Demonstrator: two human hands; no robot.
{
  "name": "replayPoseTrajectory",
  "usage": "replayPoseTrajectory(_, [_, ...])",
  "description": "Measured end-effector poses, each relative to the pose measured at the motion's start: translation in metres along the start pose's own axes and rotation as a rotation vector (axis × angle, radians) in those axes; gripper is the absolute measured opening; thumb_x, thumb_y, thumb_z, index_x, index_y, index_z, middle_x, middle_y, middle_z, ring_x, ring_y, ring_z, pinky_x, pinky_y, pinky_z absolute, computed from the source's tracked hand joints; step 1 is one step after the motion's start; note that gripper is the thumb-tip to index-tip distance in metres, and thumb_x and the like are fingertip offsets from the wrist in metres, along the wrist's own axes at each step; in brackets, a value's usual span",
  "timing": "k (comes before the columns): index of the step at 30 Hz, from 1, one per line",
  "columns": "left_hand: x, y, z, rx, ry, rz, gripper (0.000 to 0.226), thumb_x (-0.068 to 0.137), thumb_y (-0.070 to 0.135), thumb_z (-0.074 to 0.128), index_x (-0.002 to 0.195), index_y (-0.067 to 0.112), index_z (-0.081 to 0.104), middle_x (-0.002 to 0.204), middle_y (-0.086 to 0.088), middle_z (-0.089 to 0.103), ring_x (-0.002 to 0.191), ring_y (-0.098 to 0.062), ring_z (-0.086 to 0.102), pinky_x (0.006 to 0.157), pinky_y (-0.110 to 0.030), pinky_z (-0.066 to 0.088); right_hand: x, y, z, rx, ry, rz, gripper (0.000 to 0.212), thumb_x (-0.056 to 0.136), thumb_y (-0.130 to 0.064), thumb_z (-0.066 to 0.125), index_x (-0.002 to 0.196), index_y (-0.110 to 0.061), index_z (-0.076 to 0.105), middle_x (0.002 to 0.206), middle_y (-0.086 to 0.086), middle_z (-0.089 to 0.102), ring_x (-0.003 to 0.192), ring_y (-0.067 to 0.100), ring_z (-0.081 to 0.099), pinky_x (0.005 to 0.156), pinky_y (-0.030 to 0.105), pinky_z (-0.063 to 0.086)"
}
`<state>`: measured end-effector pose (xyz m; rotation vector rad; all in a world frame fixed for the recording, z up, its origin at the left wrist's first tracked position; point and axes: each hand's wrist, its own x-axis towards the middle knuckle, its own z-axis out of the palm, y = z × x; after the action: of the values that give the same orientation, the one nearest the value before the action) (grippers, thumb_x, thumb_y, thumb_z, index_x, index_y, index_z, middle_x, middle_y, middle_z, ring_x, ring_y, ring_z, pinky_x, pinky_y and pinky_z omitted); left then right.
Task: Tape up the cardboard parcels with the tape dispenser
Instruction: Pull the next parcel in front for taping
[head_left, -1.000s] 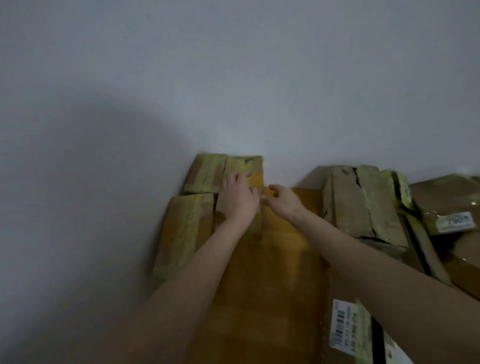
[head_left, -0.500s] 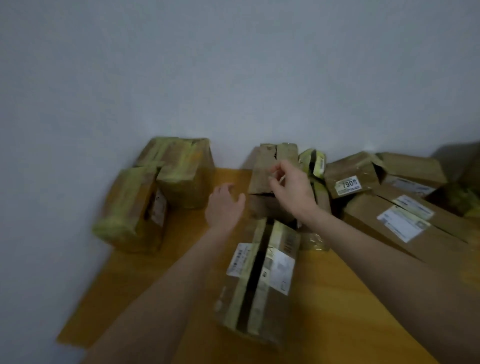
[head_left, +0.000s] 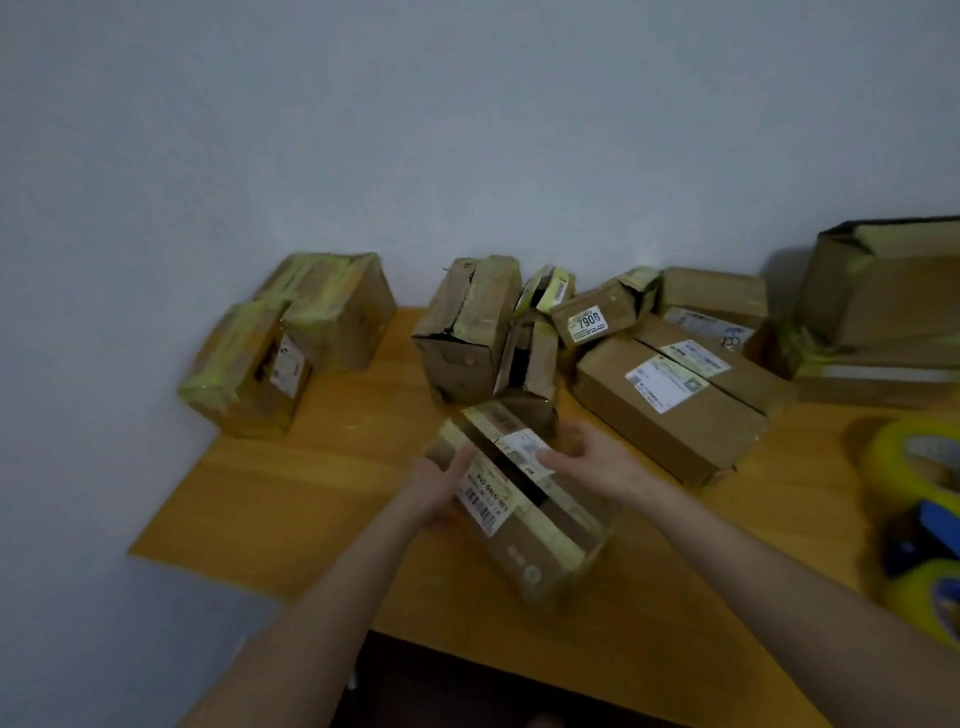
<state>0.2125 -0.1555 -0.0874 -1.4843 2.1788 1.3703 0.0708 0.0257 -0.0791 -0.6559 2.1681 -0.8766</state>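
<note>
A long cardboard parcel (head_left: 540, 551) with white labels and an open dark slit along its top lies on the wooden table (head_left: 291, 499) in front of me. My left hand (head_left: 441, 483) holds its left side with the thumb on the top. My right hand (head_left: 592, 462) grips its right far end, fingers over the top. The blue tape dispenser (head_left: 919, 535) with a yellow tape roll lies at the right edge, away from both hands.
Two taped parcels (head_left: 291, 338) sit at the back left against the wall. A heap of untaped and torn parcels (head_left: 670, 395) fills the back middle and right. A large box (head_left: 883, 312) stands far right. A loose yellow tape roll (head_left: 914, 457) is near the dispenser.
The view has swung right and down from the taped parcels at the wall. Both hands came back from the rear boxes and took hold of the long parcel in front.
</note>
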Motion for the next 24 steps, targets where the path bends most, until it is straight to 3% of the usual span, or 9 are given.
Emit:
replayPoseTrajectory(3, [0.005, 0.003, 0.003, 0.293, 0.212, 0.174, 0.102, 0.078, 0.073, 0.051, 0.15, 0.008, 0.019, 0.148, -0.018, 0.035, 0.128, -0.033, 0.044, 0.102, -0.047, 0.044, -0.016, 0.02, -0.031, -0.055, 0.149, 0.014, 0.088, 0.079, -0.064, 0.063, 0.147, -0.018, 0.031, 0.146, 0.004, 0.043, 0.127, 0.022, 0.047, 0.097, 0.036, 0.047])
replayPoseTrajectory(7, [0.006, 0.016, 0.02, 0.521, 0.057, 0.313, 0.075, 0.079, 0.071, 0.054, 0.131, 0.018, 0.046, 0.124, -0.003, 0.06, 0.096, -0.018, 0.061, 0.077, -0.031, 0.055, -0.042, 0.051, -0.054, -0.059, 0.24, 0.153, 0.081, 0.082, -0.057, 0.065, 0.145, -0.017, 0.033, 0.144, 0.006, 0.046, 0.127, 0.025, 0.048, 0.1, 0.043, 0.046])
replayPoseTrajectory(9, [0.001, 0.024, 0.042, 0.585, 0.016, 0.333, 0.072, 0.079, 0.073, 0.05, 0.124, 0.017, 0.051, 0.116, -0.002, 0.062, 0.095, -0.019, 0.063, 0.077, -0.034, 0.056, -0.053, 0.064, -0.06, -0.017, 0.25, 0.215, 0.076, 0.085, -0.054, 0.064, 0.144, -0.019, 0.034, 0.142, 0.006, 0.048, 0.123, 0.027, 0.051, 0.095, 0.041, 0.049])
replayPoseTrajectory(11, [-0.006, 0.033, 0.07, 0.594, 0.008, 0.379, 0.068, 0.082, 0.073, 0.046, 0.118, 0.016, 0.053, 0.112, 0.001, 0.062, 0.095, -0.018, 0.063, 0.074, -0.029, 0.054, -0.066, 0.077, -0.068, 0.14, 0.262, 0.302, 0.073, 0.085, -0.054, 0.064, 0.143, -0.022, 0.033, 0.137, 0.008, 0.05, 0.114, 0.033, 0.056, 0.082, 0.043, 0.053])
replayPoseTrajectory(13, [-0.01, 0.045, 0.093, 0.592, 0.028, 0.402, 0.059, 0.084, 0.07, 0.046, 0.109, 0.017, 0.054, 0.101, 0.007, 0.062, 0.078, -0.011, 0.061, 0.058, -0.02, 0.046, -0.076, 0.087, -0.074, 0.324, 0.305, 0.358, 0.07, 0.082, -0.049, 0.07, 0.138, -0.023, 0.037, 0.133, 0.009, 0.053, 0.11, 0.035, 0.058, 0.076, 0.044, 0.052])
replayPoseTrajectory(15, [-0.011, 0.059, 0.108, 0.569, 0.021, 0.411, 0.052, 0.087, 0.065, 0.047, 0.103, 0.016, 0.057, 0.094, 0.006, 0.064, 0.066, -0.006, 0.056, 0.05, -0.018, 0.043, -0.082, 0.095, -0.079, 0.406, 0.366, 0.344, 0.059, 0.08, -0.037, 0.076, 0.128, -0.023, 0.045, 0.126, 0.006, 0.058, 0.1, 0.025, 0.059, 0.071, 0.035, 0.05])
replayPoseTrajectory(19, [-0.011, 0.083, 0.124, 0.537, -0.072, 0.444, 0.049, 0.09, 0.062, 0.046, 0.111, 0.019, 0.057, 0.106, 0.0, 0.066, 0.082, -0.019, 0.064, 0.068, -0.032, 0.055, -0.087, 0.112, -0.084, 0.464, 0.535, 0.358, 0.06, 0.081, -0.02, 0.076, 0.134, -0.012, 0.048, 0.12, 0.009, 0.062, 0.084, 0.015, 0.057, 0.059, 0.022, 0.045])
replayPoseTrajectory(22, [-0.013, 0.081, 0.128, 0.549, -0.125, 0.507, 0.056, 0.086, 0.065, 0.049, 0.121, 0.02, 0.054, 0.113, 0.0, 0.064, 0.093, -0.022, 0.066, 0.077, -0.037, 0.058, -0.091, 0.123, -0.084, 0.386, 0.561, 0.384, 0.056, 0.083, -0.018, 0.074, 0.133, -0.011, 0.05, 0.124, 0.012, 0.063, 0.091, 0.021, 0.061, 0.07, 0.029, 0.051])
replayPoseTrajectory(24, [-0.013, 0.074, 0.128, 0.538, -0.146, 0.526, 0.06, 0.083, 0.065, 0.054, 0.124, 0.021, 0.052, 0.118, 0.001, 0.063, 0.098, -0.022, 0.064, 0.078, -0.037, 0.057, -0.092, 0.13, -0.085, 0.298, 0.567, 0.43, 0.072, 0.082, -0.022, 0.077, 0.143, -0.012, 0.04, 0.128, 0.012, 0.059, 0.105, 0.028, 0.061, 0.079, 0.035, 0.052])
